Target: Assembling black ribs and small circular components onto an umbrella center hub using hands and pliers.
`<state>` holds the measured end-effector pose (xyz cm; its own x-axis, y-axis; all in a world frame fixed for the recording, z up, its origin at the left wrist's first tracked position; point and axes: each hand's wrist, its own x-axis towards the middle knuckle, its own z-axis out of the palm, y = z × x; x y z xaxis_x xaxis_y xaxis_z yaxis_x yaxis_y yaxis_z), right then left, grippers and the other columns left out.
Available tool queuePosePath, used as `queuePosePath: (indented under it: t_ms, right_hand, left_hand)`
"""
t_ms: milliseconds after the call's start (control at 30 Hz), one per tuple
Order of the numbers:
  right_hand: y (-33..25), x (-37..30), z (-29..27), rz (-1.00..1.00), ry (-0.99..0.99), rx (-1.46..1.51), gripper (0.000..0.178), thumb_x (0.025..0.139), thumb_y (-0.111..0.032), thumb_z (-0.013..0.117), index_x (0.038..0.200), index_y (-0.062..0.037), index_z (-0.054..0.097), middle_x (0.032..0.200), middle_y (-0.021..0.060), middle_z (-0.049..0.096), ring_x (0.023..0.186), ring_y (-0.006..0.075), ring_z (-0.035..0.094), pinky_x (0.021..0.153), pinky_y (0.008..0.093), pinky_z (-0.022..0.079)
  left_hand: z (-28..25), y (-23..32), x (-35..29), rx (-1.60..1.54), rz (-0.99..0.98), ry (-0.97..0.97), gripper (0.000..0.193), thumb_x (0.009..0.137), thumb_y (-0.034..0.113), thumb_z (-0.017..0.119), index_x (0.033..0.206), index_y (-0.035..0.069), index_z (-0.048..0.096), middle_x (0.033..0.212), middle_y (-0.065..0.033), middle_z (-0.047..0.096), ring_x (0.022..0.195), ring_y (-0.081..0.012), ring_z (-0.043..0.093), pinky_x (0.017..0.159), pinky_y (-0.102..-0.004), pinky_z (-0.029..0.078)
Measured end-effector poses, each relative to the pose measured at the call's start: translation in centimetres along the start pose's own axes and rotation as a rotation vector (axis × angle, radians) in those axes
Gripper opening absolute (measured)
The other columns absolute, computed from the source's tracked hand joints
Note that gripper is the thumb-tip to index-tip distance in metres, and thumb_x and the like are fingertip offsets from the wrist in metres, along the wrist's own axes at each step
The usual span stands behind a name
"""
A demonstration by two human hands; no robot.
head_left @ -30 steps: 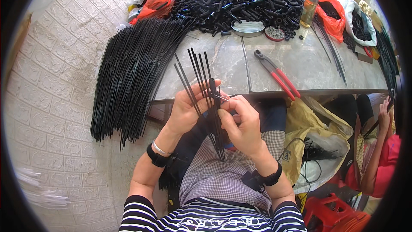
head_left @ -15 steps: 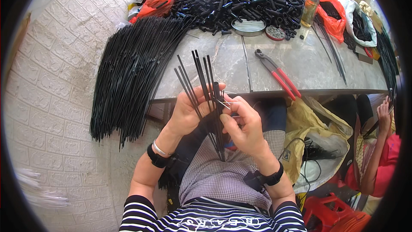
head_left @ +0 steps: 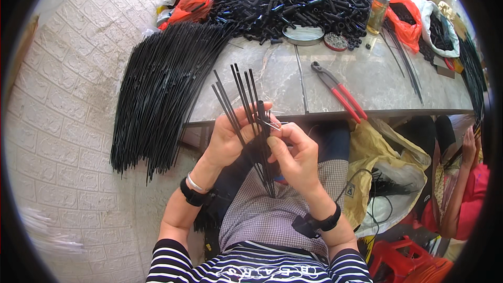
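My left hand (head_left: 226, 139) is closed around a small fan of thin black rods (head_left: 242, 86), whose lower ends converge toward my lap. Among them stands a short, thicker black tube (head_left: 261, 109) near my left fingertips. Thin silvery-white pins (head_left: 271, 124) stick out crosswise beside that tube. My right hand (head_left: 296, 152) is closed in a pinch at these pins, thumb and forefinger close to the rods. Its fingertips partly hide what they grip, and the other fingers curl inward.
Red-handled pliers (head_left: 339, 91) lie at the grey table's (head_left: 251, 68) front edge. Behind are a pile of black tubes (head_left: 298, 0), a tin of white pins (head_left: 304, 33) and a bottle (head_left: 378, 13). Many black rods (head_left: 162, 94) overhang at left; a co-worker's hand (head_left: 468, 147) shows at right.
The rods and tube have shifted slightly left and a little downward. My right hand has moved slightly left with its wrist turned a little. The co-worker's hands at far right have moved slightly.
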<state>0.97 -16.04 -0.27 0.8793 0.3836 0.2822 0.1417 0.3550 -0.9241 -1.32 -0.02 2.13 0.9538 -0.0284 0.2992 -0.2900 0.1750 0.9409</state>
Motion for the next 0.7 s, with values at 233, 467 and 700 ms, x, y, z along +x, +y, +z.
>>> queuePosePath:
  t_ms: [233,467,700]
  right_hand:
    - [-0.2,0.0,-0.4,0.176,-0.01,0.089,0.014,0.087,-0.004,0.064,0.094,0.0026,0.054,0.083,0.0053,0.06,0.073,0.0074,0.06,0.054,0.0205,0.053]
    - [-1.0,0.4,-0.1,0.245,-0.018,-0.008,0.015,0.085,-0.003,0.065,0.095,0.0018,0.054,0.082,0.0061,0.062,0.072,0.0082,0.062,0.055,0.0214,0.053]
    - [-0.7,0.4,1.0,-0.308,0.132,-0.44,0.016,0.08,0.001,0.066,0.096,0.0017,0.063,0.081,0.0103,0.063,0.065,0.0187,0.064,0.054,0.0281,0.053]
  left_hand:
    - [-0.4,-0.3,-0.5,-0.017,-0.007,-0.022,0.042,0.089,0.012,0.064,0.125,-0.003,0.051,0.099,-0.0143,0.067,0.096,-0.0255,0.064,0.084,-0.0382,0.052]
    - [-0.4,0.0,-0.3,0.03,0.036,-0.023,0.04,0.09,0.01,0.062,0.125,-0.003,0.051,0.098,-0.0142,0.067,0.094,-0.024,0.065,0.085,-0.0369,0.052]
    - [-0.5,-0.6,-0.6,0.118,0.055,0.098,0.039,0.09,0.003,0.06,0.127,-0.004,0.049,0.099,-0.0151,0.067,0.097,-0.0231,0.064,0.087,-0.035,0.052]
